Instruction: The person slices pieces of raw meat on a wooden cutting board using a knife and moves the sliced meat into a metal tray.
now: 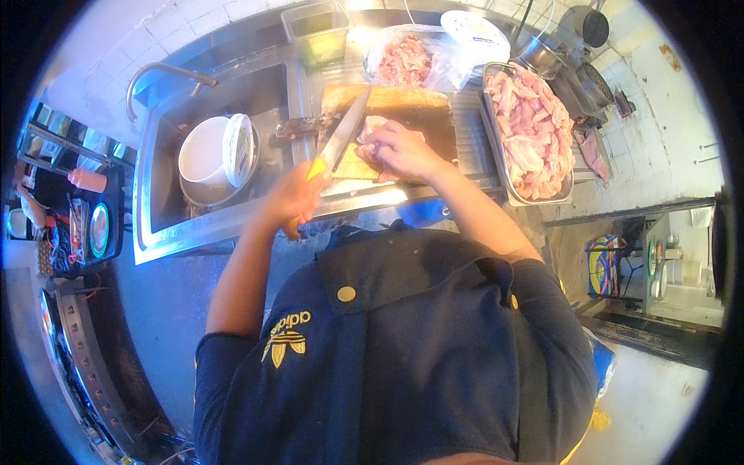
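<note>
My left hand (299, 195) grips the yellow handle of a large kitchen knife (347, 132), its blade slanting up over the left part of a worn wooden cutting board (430, 104). The fingers of my right hand (401, 152) are curled over a piece of pale raw meat, probably chicken (372, 125), on the board, to the right of the blade. A dark brown, handle-like object (297, 128) lies at the board's left edge. Raw meat pieces (537, 136) are heaped in a metal tray (504, 174) on the right. Smaller meat pieces (405, 61) lie in a clear plastic bag behind the board.
Left of the board is a steel sink (154, 168) with a curved faucet (136, 81) and a white plastic tub (203, 151) in a round metal bowl. A clear plastic container (317, 35) and a white lid (476, 35) stand behind. Pans (592, 26) hang at the upper right.
</note>
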Motion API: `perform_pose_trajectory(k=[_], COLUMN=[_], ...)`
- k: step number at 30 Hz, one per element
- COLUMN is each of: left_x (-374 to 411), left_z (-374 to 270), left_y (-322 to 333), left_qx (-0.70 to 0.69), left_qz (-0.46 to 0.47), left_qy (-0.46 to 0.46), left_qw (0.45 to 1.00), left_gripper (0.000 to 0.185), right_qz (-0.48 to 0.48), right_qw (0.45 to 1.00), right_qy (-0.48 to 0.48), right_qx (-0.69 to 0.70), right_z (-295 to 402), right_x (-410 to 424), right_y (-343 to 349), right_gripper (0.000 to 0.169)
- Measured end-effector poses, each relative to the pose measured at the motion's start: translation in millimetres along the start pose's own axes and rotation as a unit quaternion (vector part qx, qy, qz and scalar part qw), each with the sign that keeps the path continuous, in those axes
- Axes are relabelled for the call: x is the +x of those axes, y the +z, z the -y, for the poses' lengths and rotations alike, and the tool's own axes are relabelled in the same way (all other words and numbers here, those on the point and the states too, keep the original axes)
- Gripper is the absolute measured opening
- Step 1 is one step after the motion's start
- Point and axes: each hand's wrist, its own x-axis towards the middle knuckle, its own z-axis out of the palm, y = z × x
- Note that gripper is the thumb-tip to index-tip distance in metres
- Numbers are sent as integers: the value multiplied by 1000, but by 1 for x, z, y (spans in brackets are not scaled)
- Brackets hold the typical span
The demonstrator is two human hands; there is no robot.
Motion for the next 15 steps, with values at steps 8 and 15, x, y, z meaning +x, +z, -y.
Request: perform_pose_trajectory(k=[8,15], left_x=[-9,-12], left_z=[8,3], left_y=[38,48], left_qx=[-121,-118], left_qz=[-47,-82], left_qy=[18,4], left_qw=[991,990], left_gripper=[34,31], right_qz=[-38,-106], right_qw=[999,986], right_qy=[38,104], right_qx=[-7,74], right_z=[-29,-11], right_x=[12,19], right_y=[-5,19], right_gripper=[17,24])
